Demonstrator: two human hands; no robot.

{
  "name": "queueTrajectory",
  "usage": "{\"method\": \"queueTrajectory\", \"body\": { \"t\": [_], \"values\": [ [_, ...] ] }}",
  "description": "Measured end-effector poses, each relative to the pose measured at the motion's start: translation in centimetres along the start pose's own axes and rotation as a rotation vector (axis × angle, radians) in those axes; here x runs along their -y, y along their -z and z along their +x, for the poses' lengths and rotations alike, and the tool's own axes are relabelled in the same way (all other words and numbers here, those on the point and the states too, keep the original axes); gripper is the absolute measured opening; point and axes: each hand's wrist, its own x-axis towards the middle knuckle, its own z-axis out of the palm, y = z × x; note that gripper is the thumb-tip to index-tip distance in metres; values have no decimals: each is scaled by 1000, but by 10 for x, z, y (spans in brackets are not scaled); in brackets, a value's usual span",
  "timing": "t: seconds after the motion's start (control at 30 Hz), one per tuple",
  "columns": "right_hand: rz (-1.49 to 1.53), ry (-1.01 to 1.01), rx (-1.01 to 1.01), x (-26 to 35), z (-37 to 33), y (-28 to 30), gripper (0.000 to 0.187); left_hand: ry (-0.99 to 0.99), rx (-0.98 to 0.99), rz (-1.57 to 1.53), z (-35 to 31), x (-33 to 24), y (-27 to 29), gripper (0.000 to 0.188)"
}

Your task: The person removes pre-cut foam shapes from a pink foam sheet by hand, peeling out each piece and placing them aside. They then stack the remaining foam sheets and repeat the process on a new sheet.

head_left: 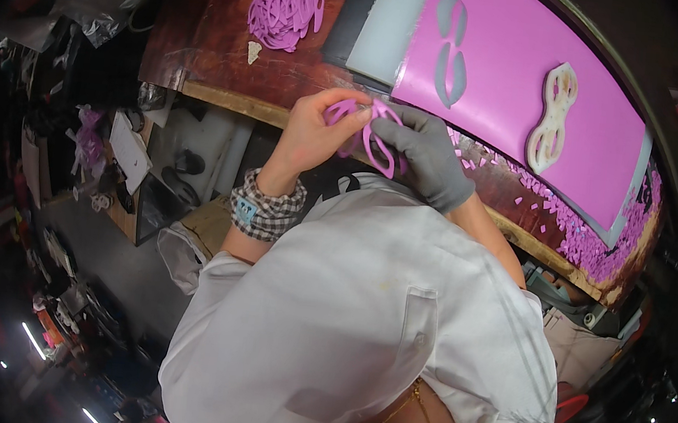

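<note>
Your bare left hand [314,130] and gray-gloved right hand [427,156] have fingers curled nearly closed, pinching thin purple loops [366,137] between them at the near edge of the desk [209,33]. Brown wood shows between your left hand and a purple pile [284,14]. At right, small scraps [562,223] border a purple sheet [496,88] carrying a white block [549,120].

The right hand [434,159] partly hides the pink cutouts [367,137]; background clutter [73,299] is blurred.
</note>
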Motion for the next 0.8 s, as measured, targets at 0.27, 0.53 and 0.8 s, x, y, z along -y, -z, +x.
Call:
{"method": "queueTrajectory", "body": {
  "t": [0.27,0.53,0.8],
  "values": [
    [-256,208,116,-12,6,-10,37,123,-114,-314,16,13,-2,16],
    [-151,49,142,-9,0,-6,18,127,-135,-633,25,21,-13,12],
    [-329,18,142,-24,7,18,26,123,-169,-541,29,13,12,11]
  ]
}}
